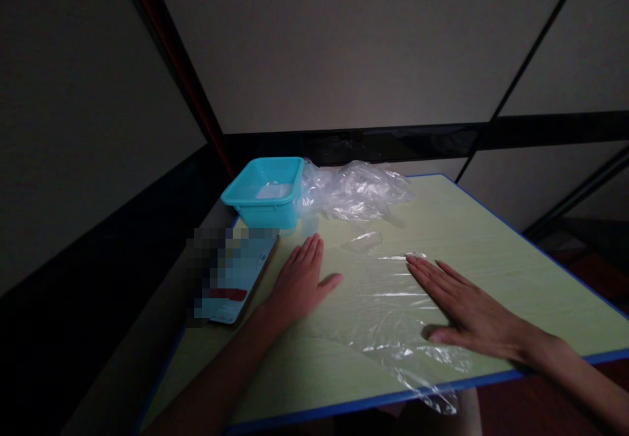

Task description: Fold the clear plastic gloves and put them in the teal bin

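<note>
A clear plastic bag (pixel 388 305) lies spread over the table, its crinkled near end hanging past the front edge. On the bag's left side my left hand (pixel 303 277) rests flat, palm down, thumb held out from the fingers. My right hand (pixel 462 301) lies palm down at the bag's right side, fingers stretched toward the upper left and thumb apart. Neither hand grips anything. Just left of my left hand is a phone (pixel 250 275) with its screen lit, partly blurred out.
A turquoise plastic basin (pixel 268 214) with something pale inside stands at the back left. Beside it sits a crumpled heap of clear plastic bags (pixel 361 190). The pale green table (pixel 521 285) has a blue edge and stands near a panelled wall (pixel 344 49).
</note>
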Demonstrator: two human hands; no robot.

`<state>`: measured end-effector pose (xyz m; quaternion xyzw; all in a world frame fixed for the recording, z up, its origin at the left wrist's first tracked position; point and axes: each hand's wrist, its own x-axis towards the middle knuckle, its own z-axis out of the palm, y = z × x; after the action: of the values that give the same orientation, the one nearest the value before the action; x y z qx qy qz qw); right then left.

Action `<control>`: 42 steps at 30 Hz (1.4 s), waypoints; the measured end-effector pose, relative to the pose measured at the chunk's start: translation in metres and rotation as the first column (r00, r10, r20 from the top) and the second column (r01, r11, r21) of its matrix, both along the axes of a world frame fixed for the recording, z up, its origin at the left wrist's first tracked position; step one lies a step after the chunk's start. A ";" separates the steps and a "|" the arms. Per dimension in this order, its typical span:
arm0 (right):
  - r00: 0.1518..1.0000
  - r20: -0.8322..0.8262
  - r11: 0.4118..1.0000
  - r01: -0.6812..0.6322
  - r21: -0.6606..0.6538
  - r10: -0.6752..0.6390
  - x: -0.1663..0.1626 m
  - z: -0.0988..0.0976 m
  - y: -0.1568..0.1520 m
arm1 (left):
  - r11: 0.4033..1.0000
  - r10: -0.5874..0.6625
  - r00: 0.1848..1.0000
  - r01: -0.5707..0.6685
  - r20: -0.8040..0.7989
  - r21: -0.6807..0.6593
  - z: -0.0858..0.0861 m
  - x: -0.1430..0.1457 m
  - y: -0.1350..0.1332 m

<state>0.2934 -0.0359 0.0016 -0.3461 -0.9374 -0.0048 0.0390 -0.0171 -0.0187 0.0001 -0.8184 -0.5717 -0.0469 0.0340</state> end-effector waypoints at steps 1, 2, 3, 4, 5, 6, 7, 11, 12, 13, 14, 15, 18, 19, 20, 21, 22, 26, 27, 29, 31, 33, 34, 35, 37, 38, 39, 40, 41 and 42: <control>1.000 0.001 1.000 0.002 0.004 -0.002 0.000 0.000 0.000 | 1.000 0.007 1.000 -0.007 0.005 -0.004 0.000 -0.001 0.000; 1.000 0.002 1.000 0.002 0.008 -0.002 0.000 0.000 0.000 | 1.000 0.016 1.000 -0.016 0.013 -0.007 0.001 -0.001 0.001; 1.000 0.002 1.000 0.000 0.013 0.000 0.000 0.000 0.000 | 1.000 0.029 0.999 -0.029 0.022 -0.006 0.002 -0.001 0.001; 1.000 0.002 1.000 -0.004 0.017 0.004 0.000 -0.001 0.000 | 0.999 0.040 0.999 -0.040 0.033 0.000 0.004 -0.001 0.001; 1.000 0.002 1.000 -0.008 0.020 0.008 0.000 -0.002 0.000 | 0.999 0.044 0.998 -0.045 0.044 0.010 0.008 0.001 0.000; 1.000 0.003 1.000 -0.013 0.022 0.013 0.001 -0.003 0.001 | 0.999 0.039 0.998 -0.040 0.056 0.023 0.013 0.005 -0.001; 1.000 0.003 1.000 -0.014 0.024 0.014 0.002 -0.004 0.001 | 0.999 0.020 0.998 -0.022 0.064 0.034 0.018 0.011 -0.003; 1.000 0.005 1.000 -0.012 0.029 0.012 0.004 -0.008 0.002 | 0.980 -0.199 0.974 0.197 0.106 0.033 0.034 0.056 -0.015; 1.000 -0.001 0.999 -0.013 0.033 0.013 0.004 -0.010 0.003 | 0.963 -0.269 0.956 0.267 0.118 0.029 0.034 0.070 -0.018; 1.000 -0.010 0.999 -0.015 0.036 0.016 0.004 -0.011 0.003 | 0.946 -0.325 0.938 0.325 0.125 0.022 0.033 0.083 -0.020; 1.000 -0.022 0.999 -0.018 0.042 0.019 0.004 -0.011 0.003 | 0.934 -0.357 0.925 0.358 0.133 0.016 0.030 0.096 -0.021; 0.999 -0.034 0.999 -0.018 0.048 0.020 0.004 -0.012 0.003 | 0.929 -0.366 0.919 0.369 0.143 0.005 0.026 0.106 -0.022; 0.999 -0.049 0.998 -0.014 0.068 0.018 0.003 -0.012 0.002 | 0.936 -0.338 0.927 0.350 0.164 -0.047 0.013 0.124 -0.021; 0.999 -0.047 0.997 -0.013 0.074 0.016 0.003 -0.011 0.002 | 0.938 -0.328 0.929 0.342 0.171 -0.060 0.009 0.126 -0.020; 0.999 -0.044 0.997 -0.013 0.081 0.017 0.003 -0.011 0.002 | 0.939 -0.320 0.931 0.336 0.177 -0.070 0.007 0.126 -0.020; 0.999 -0.042 0.996 -0.015 0.084 0.019 0.002 -0.011 0.001 | 0.940 -0.314 0.932 0.332 0.182 -0.078 0.006 0.125 -0.019; 0.999 -0.041 0.996 -0.016 0.086 0.020 0.002 -0.011 0.001 | 0.940 -0.312 0.932 0.332 0.186 -0.085 0.006 0.124 -0.019; 0.998 -0.055 0.996 -0.010 0.084 0.015 0.003 -0.012 0.001 | 0.932 -0.324 0.927 0.347 0.189 -0.104 0.010 0.119 -0.020; 0.998 -0.056 0.997 -0.007 0.081 0.011 0.003 -0.013 0.002 | 0.930 -0.332 0.925 0.354 0.185 -0.102 0.011 0.118 -0.020; 0.999 -0.046 0.997 -0.003 0.073 0.006 0.003 -0.013 0.002 | 0.927 -0.345 0.922 0.364 0.177 -0.088 0.011 0.114 -0.020; 1.000 -0.027 0.998 -0.002 0.061 0.004 0.003 -0.012 0.002 | 0.929 -0.349 0.922 0.363 0.167 -0.065 0.009 0.107 -0.019; 1.000 -0.015 0.999 -0.003 0.051 0.004 0.002 -0.010 0.001 | 0.937 -0.336 0.931 0.346 0.143 -0.051 0.007 0.097 -0.017; 1.000 -0.012 0.999 -0.002 0.048 0.003 0.002 -0.009 0.001 | 0.942 -0.325 0.938 0.333 0.125 -0.047 0.005 0.090 -0.016; 1.000 -0.010 0.999 0.000 0.046 0.001 0.002 -0.008 0.000 | 0.947 -0.312 0.944 0.318 0.109 -0.045 0.004 0.083 -0.015; 1.000 -0.005 0.999 0.006 0.046 -0.006 0.002 -0.007 0.000 | 0.954 -0.291 0.952 0.296 0.091 -0.040 0.003 0.067 -0.013; 1.000 -0.002 0.999 0.010 0.047 -0.010 0.002 -0.007 0.000 | 0.959 -0.279 0.956 0.283 0.089 -0.036 0.002 0.060 -0.012; 1.000 -0.001 0.999 0.012 0.048 -0.012 0.002 -0.007 0.000 | 0.962 -0.265 0.960 0.270 0.088 -0.038 0.002 0.052 -0.012; 1.000 -0.002 0.999 0.013 0.048 -0.013 0.002 -0.007 -0.001 | 0.966 -0.252 0.964 0.256 0.087 -0.040 0.002 0.045 -0.011; 1.000 -0.002 0.999 0.012 0.048 -0.012 0.002 -0.008 -0.001 | 0.968 -0.243 0.966 0.247 0.084 -0.044 0.002 0.038 -0.011; 1.000 -0.001 0.999 0.011 0.047 -0.011 0.003 -0.008 -0.001 | 0.970 -0.234 0.969 0.238 0.079 -0.047 0.002 0.033 -0.011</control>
<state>0.2961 -0.0370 -0.0062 -0.3501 -0.9351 -0.0272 0.0473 0.0154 -0.0299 0.0018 -0.8789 -0.4724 -0.0642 -0.0154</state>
